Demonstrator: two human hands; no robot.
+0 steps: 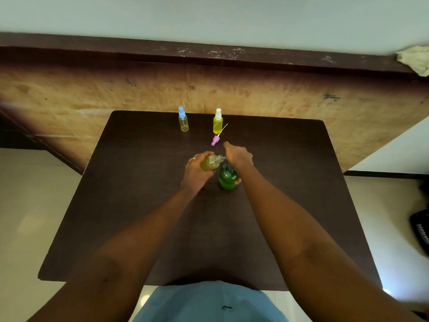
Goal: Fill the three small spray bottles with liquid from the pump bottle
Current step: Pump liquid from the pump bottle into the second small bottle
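Over the dark bench (139, 205), the left hand (195, 173) wraps its fingers round a small clear plastic spray bottle (210, 162), tilted to the spout of the green plastic pump bottle (228, 177). The right hand (239, 156) curls over the pump head. The little bottle looks light, thin-walled, probably slick: best held mid-body.

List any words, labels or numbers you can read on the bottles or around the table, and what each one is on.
Nothing reads clearly.
Wooden board: small dark marks, too blurred to read.
Black object at far right: white lettering, too blurred to read.
Pump bottle, blue-capped spray bottle, white-capped spray bottle, open spray bottle: no label visible.
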